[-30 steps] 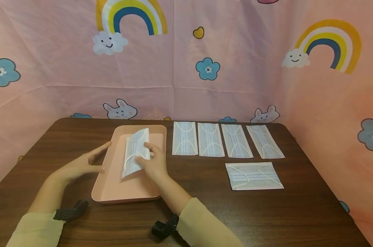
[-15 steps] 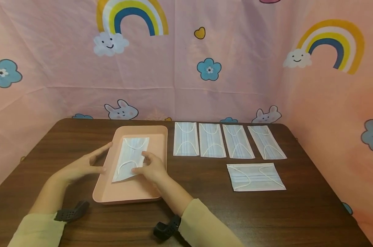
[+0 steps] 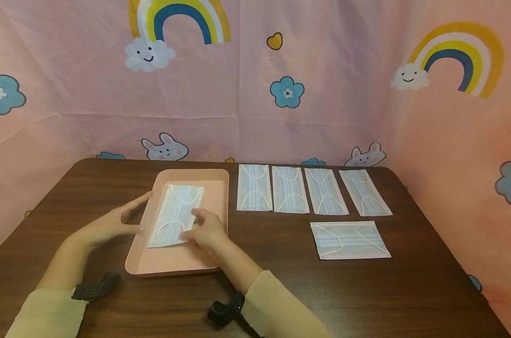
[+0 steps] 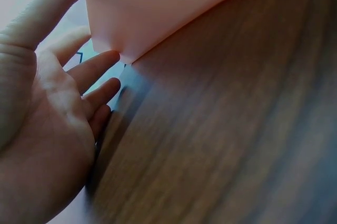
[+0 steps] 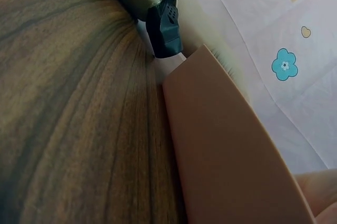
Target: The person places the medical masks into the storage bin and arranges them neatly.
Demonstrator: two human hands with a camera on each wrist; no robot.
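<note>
From the head view, a pink tray [image 3: 221,188] sits on the dark wood tabletop [image 3: 281,291], and one face mask [image 3: 176,215] lies flat inside it. The mask's long axis runs from the tray's far edge toward its near left corner, slightly slanted. The right hand [image 3: 207,230] rests on the mask's near right corner, fingertips pressing it down, fingers only loosely bent. The left hand [image 3: 112,225] lies against the tray's left rim with fingers straight and spread. To the right of the tray, four masks [image 3: 310,190] lie in a row, long axes pointing away, and a fifth mask [image 3: 349,240] lies crosswise nearer.

The left wrist view shows the left hand [image 4: 50,108] flat-palmed, its fingers touching the tray's outer wall [image 4: 158,3].

The right wrist view shows the tray's side [image 5: 226,145] on the tabletop.
</note>
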